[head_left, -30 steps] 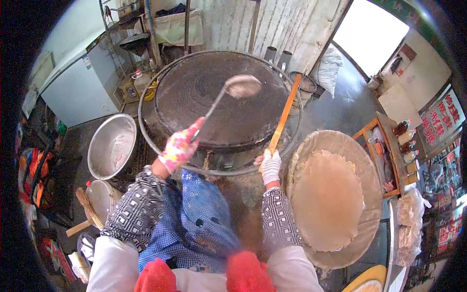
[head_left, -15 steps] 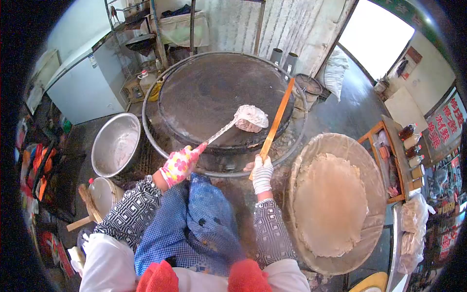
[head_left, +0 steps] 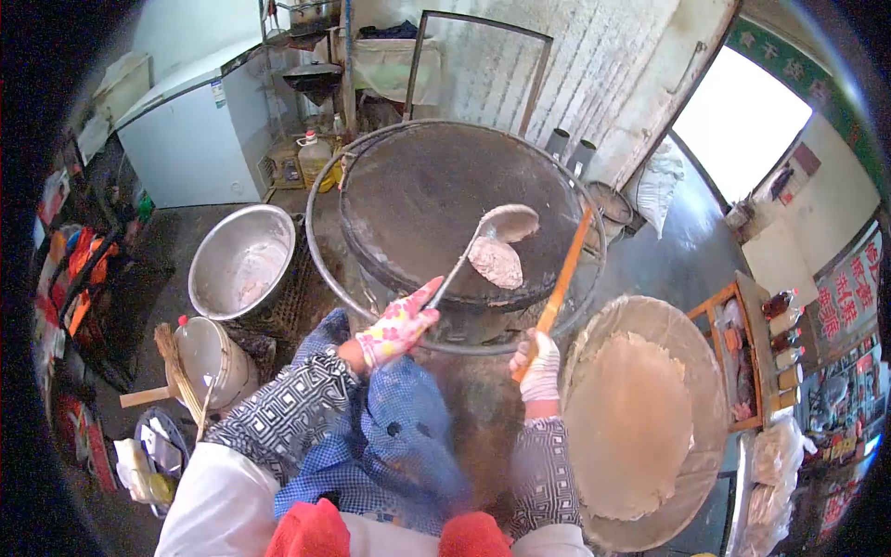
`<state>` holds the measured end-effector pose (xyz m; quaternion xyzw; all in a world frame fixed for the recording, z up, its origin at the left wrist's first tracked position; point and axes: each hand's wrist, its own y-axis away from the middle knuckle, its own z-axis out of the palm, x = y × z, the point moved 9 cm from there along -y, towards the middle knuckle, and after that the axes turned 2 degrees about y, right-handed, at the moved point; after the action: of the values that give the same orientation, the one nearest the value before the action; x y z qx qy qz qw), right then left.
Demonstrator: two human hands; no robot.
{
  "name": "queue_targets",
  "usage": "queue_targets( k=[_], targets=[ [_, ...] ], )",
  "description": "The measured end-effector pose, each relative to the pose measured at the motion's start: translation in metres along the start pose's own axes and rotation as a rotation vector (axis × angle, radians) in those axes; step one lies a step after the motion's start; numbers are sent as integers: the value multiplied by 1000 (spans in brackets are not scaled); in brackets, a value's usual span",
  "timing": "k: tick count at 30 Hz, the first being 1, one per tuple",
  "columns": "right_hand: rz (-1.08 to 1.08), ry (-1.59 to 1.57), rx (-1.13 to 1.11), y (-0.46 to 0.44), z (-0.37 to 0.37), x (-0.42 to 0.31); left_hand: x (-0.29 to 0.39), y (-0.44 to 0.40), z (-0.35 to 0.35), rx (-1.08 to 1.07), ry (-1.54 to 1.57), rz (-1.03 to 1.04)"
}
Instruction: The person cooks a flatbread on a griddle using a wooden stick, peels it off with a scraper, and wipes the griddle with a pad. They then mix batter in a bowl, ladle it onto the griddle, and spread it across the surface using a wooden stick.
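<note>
In a pink-flowered glove, my left hand [head_left: 401, 327] grips the handle of a ladle [head_left: 512, 223]. The ladle's bowl is tipped over the near right part of a round dark griddle [head_left: 418, 186]. A lump of pale pinkish batter [head_left: 497, 263] lies beside the bowl on the griddle, close to its front edge. My right hand [head_left: 538, 365], in a white glove with bare fingertips, is closed around a long flat wooden stick [head_left: 564, 278]. That stick slants up across the griddle's right side, and its far end reaches the metal ring [head_left: 594, 269].
At left stand a metal basin [head_left: 206, 278] with batter residue and a white bucket [head_left: 227, 367] with a brush. A large round tray [head_left: 715, 399] at right bears a thin flatbread [head_left: 626, 418]. Bottles [head_left: 784, 320] stand on a wooden cabinet [head_left: 740, 353].
The ladle has turned over, and the batter that filled it now lies on the griddle. The view has shifted, so the surroundings appear displaced. My right hand still holds the stick.
</note>
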<state>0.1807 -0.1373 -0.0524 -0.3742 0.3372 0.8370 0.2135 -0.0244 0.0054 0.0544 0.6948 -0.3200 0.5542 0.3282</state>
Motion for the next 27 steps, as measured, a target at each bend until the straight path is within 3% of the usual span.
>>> queue_targets(
  k=[1,4,5,6,9,10,12,13,14,15,17,20,22,23,25,27],
  targets=[
    [30,-94,35,6,-1,-1,-6,-3,16,-86,487,-71],
    [-92,-122,59,9,-7,-12,1,-11,32,-234,1041,-132],
    [-194,30,84,9,-6,-23,2,-13,30,-226,1048,-125],
    [-183,40,82,10,-7,-22,9,-8,26,-228,1178,-123],
    [-206,605,-17,19,3,-23,16,17,-3,-129,1384,-99],
    [-192,607,-19,12,0,-8,17,27,-22,-107,1436,-63],
    [-523,1217,-61,5,11,8,11,52,-70,-45,1397,45],
    [-719,1525,-14,29,41,0,4,65,-99,41,1280,95],
    [-528,1680,-12,33,53,6,-5,79,-129,121,1159,145],
    [-521,1759,-27,35,60,10,-31,94,-164,333,930,84],
    [-504,1835,-29,38,66,11,-88,132,-240,631,318,-68],
    [-425,1896,142,32,60,-7,-195,166,-361,739,-726,-165],
    [-413,1841,132,20,53,-4,-306,181,-431,571,-892,-409],
    [-452,1809,101,26,60,-3,-328,190,-441,558,-986,-447],
    [-460,1779,25,45,75,5,-336,199,-433,528,-1080,-475],
    [-396,1961,12,59,85,14,-329,209,-422,510,-1083,-584]
  ],
)
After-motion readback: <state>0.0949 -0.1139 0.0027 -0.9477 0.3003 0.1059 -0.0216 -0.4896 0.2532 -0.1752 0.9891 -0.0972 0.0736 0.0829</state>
